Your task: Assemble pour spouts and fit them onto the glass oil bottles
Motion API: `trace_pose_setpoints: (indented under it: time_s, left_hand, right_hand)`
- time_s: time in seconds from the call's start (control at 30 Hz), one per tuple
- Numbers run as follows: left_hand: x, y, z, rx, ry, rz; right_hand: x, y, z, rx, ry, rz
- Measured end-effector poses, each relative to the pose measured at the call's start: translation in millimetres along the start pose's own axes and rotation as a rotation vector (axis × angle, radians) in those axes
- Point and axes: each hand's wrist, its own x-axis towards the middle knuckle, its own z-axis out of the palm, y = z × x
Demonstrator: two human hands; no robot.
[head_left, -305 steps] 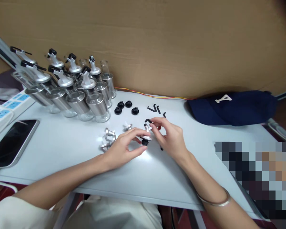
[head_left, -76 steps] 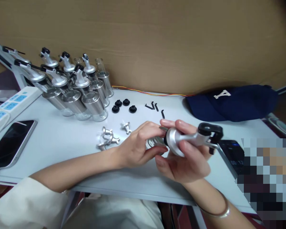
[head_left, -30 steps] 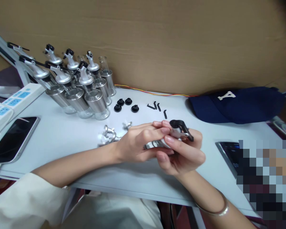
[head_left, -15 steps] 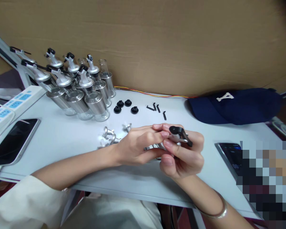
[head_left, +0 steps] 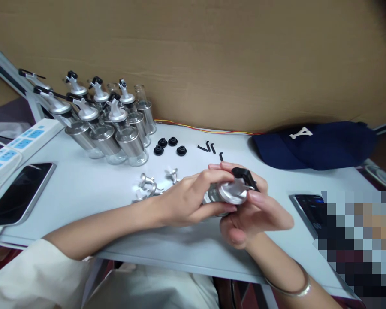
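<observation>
My left hand (head_left: 188, 195) is wrapped around a small glass bottle (head_left: 214, 194), mostly hidden by its fingers. On the bottle sits a silver pourer (head_left: 233, 193) with a black lever (head_left: 242, 174), tilted toward the right. My right hand (head_left: 260, 210) curls around the pourer, one fingertip touching it near the lever and the thumb held apart below. Beyond my left wrist lie several loose silver pourer tops (head_left: 148, 182). Farther back are several black stoppers (head_left: 181, 150) and several small black levers (head_left: 213, 148).
Several glass bottles with steel sleeves (head_left: 130, 139) stand at back left, most with pourers. A power strip (head_left: 22, 143) and a phone (head_left: 21, 193) lie at left. A navy cap (head_left: 321, 146) and another phone (head_left: 304, 210) are at right. A cardboard wall (head_left: 212, 64) rises behind.
My right hand's grip has loosened, its thumb and index finger spreading away from the pourer. The pourer's silver base now shows between my hands.
</observation>
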Motion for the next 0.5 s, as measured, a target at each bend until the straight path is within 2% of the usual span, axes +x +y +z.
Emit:
trace_pose_setpoints:
  time_s: [0.1, 0.2, 0.27, 0.37, 0.5]
  left_hand:
    - [4.9, 6.8, -4.0, 0.029, -0.082, -0.083]
    - [8.1, 13.3, -7.8, -0.013, -0.075, -0.133]
    - [10.5, 17.7, -10.5, -0.073, 0.008, -0.178]
    - [18.8, 25.9, -18.7, -0.175, 0.21, -0.236]
    - [42.1, 39.9, -49.4, -0.259, 0.439, -0.226]
  right_hand:
    - [0.4, 0.0, 4.3, -0.055, 0.092, -0.005]
    - [0.5, 1.9, 7.7, -0.103, 0.196, -0.024]
    - [-0.7, 3.6, 8.5, -0.126, 0.234, -0.022]
    - [-3.2, 4.6, 6.8, -0.136, 0.207, -0.005]
    - [-4.9, 3.8, 2.8, -0.129, 0.129, 0.036]
